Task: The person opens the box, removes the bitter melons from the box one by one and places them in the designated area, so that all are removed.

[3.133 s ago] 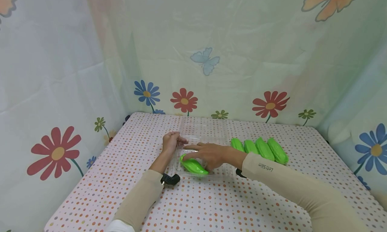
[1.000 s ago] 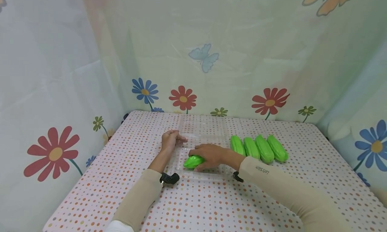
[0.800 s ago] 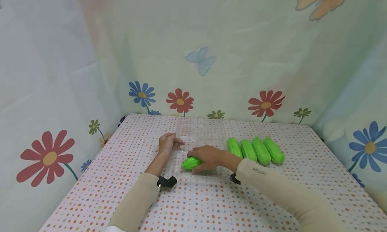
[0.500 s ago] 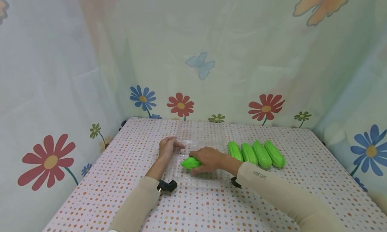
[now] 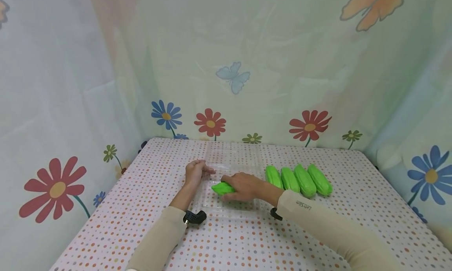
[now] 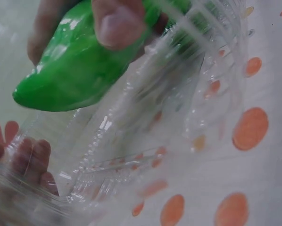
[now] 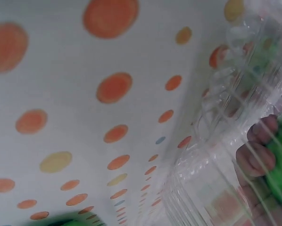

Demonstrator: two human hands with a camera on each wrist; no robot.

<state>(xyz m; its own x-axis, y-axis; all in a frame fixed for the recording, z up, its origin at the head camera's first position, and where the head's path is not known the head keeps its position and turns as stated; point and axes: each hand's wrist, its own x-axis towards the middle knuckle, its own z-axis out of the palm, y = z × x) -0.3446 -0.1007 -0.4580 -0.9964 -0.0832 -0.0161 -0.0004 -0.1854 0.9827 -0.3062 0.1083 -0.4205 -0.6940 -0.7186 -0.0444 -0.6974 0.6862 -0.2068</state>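
Note:
A clear plastic clamshell container (image 5: 233, 214) lies on the table with its lid (image 5: 233, 151) folded back away from me. My right hand (image 5: 243, 185) grips a glossy bright green toy vegetable (image 5: 222, 189) with a tapered tip, over the container's base. The tip points left, and the fingers cover its other end. In the left wrist view the green vegetable (image 6: 75, 70) shows between thumb and fingers, close above the clear plastic. My left hand (image 5: 197, 172) holds the container's left edge near the hinge, its fingertips (image 6: 31, 162) seen through the plastic.
Several similar green vegetables (image 5: 305, 180) lie side by side right of the container, close to my right forearm. A dotted cloth (image 5: 226, 243) covers the table. Flowered curtains (image 5: 275, 66) stand behind and on both sides.
The right hand's fingers were spread over the green vegetable lying slanted in the container; they have closed round it and turned its tip left. The left hand keeps its place.

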